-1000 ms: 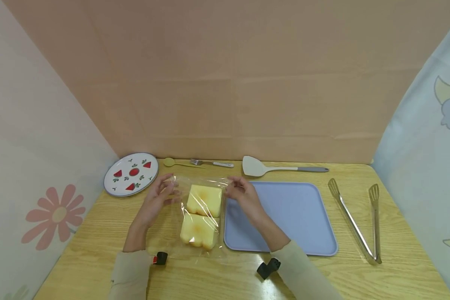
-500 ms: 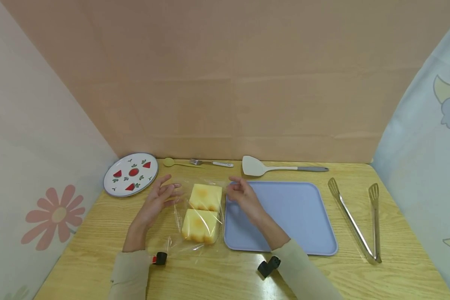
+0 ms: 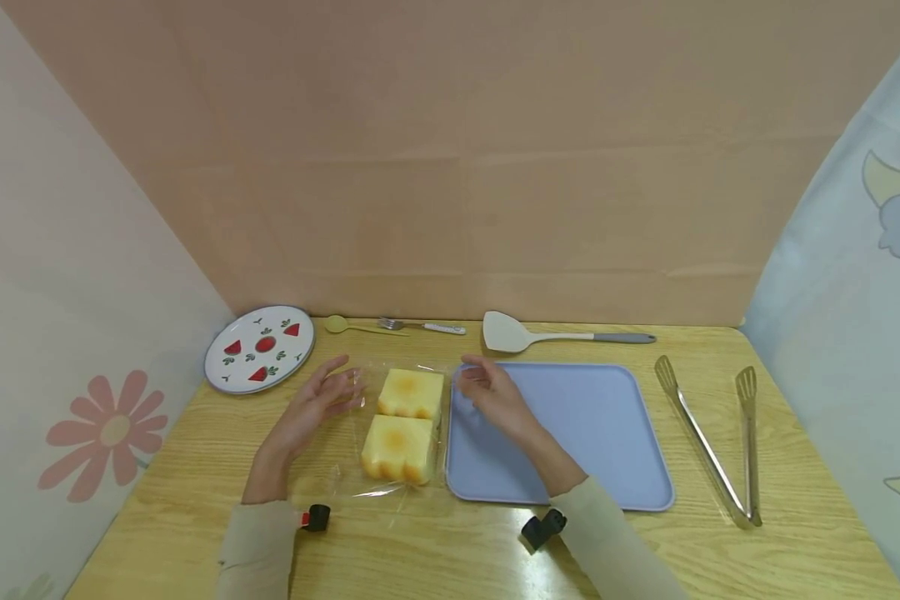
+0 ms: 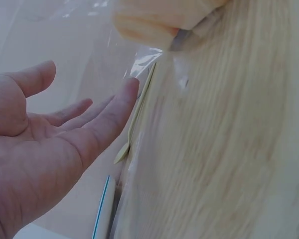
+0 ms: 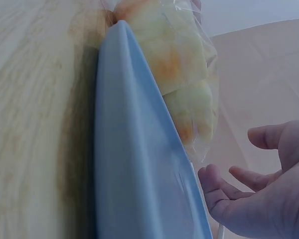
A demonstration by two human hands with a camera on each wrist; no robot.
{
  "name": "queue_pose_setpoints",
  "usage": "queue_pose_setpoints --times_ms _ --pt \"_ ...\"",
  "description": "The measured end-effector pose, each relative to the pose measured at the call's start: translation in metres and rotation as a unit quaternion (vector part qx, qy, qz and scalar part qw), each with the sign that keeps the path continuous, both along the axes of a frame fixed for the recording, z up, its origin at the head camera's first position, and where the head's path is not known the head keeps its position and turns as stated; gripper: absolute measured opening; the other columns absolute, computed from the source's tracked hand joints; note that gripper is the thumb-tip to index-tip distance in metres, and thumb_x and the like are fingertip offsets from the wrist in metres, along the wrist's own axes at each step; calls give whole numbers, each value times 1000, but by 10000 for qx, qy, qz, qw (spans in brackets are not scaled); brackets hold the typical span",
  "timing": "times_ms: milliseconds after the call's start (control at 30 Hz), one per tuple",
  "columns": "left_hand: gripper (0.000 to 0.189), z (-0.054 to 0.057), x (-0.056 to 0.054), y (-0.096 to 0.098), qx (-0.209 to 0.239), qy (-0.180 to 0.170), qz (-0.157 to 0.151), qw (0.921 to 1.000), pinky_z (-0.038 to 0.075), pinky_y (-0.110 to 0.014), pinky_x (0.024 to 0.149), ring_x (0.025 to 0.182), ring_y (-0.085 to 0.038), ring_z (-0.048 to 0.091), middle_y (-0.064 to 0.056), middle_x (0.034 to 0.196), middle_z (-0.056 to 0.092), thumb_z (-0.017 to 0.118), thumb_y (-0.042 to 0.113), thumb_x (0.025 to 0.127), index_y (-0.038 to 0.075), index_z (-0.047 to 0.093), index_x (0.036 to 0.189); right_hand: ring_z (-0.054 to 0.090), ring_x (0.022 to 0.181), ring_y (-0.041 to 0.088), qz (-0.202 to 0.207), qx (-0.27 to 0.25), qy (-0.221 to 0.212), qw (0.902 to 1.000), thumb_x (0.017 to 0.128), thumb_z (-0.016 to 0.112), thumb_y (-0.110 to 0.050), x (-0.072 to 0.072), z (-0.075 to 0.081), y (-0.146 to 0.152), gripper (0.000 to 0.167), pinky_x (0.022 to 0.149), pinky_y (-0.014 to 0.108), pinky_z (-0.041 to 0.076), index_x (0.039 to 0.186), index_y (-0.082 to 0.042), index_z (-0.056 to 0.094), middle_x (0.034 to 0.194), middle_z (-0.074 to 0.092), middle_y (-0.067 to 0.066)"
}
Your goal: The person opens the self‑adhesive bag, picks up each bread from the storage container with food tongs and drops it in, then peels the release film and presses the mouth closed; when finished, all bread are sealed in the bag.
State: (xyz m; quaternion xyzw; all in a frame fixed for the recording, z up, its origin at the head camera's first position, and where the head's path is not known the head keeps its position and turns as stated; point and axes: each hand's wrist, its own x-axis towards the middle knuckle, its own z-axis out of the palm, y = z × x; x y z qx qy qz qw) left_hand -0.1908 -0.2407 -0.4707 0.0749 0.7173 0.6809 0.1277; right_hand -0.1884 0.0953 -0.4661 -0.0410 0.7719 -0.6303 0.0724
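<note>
Two pale yellow bread pieces with browned edges, the nearer bread piece (image 3: 397, 447) and the farther bread piece (image 3: 411, 392), lie in a clear plastic bag (image 3: 371, 482) on the wooden table. My left hand (image 3: 315, 403) is at the bag's far left corner, fingers extended and spread; the left wrist view shows nothing in its palm. Over the tray's left edge, my right hand (image 3: 492, 395) hovers beside the bag's far right corner. Its thumb stands apart from relaxed fingers, and the right wrist view shows it holding nothing. Whether the left fingertips touch the film, I cannot tell.
A blue tray (image 3: 596, 433) lies right of the bag, with metal tongs (image 3: 708, 446) beyond it. Along the back are a fruit-patterned plate (image 3: 243, 367), a yellow-green spoon (image 3: 336, 324), a fork (image 3: 444, 329) and a white spatula (image 3: 504, 333). Fabric walls surround the table.
Both hands have let go of the bag's far corners and drawn slightly apart. The bag with the bread has settled onto the table.
</note>
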Motion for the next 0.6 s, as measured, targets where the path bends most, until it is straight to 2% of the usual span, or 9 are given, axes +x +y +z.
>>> queue_pose_setpoints --times_ms 167,267,467,600 --pt "59 5 2 -4 -189 54 88 9998 56 -24 109 129 -13 65 -37 169 35 40 20 123 -7 19 172 68 119 36 -33 -63 71 9999 110 65 -10 -1 2 4 48 88 40 62 154 8 55 139 65 28" --pt "60 9 3 -3 -343 76 187 9992 56 -28 111 130 -16 65 -37 167 37 43 19 122 -8 21 171 67 123 38 -17 -21 175 9998 109 66 -11 1 3 7 48 92 40 61 153 7 56 140 66 28" --pt "59 17 6 1 -884 347 494 9943 58 -36 112 141 -42 59 -35 165 42 51 13 120 -7 27 169 64 134 37 98 491 523 9974 110 67 -13 13 14 25 46 108 48 56 153 1 59 144 69 22" --pt "54 21 7 2 -1506 852 689 9825 60 -37 108 140 -51 58 -35 161 50 54 11 118 -6 36 166 63 138 37 178 728 919 9929 114 63 -13 23 24 46 40 110 52 55 152 0 61 146 69 22"
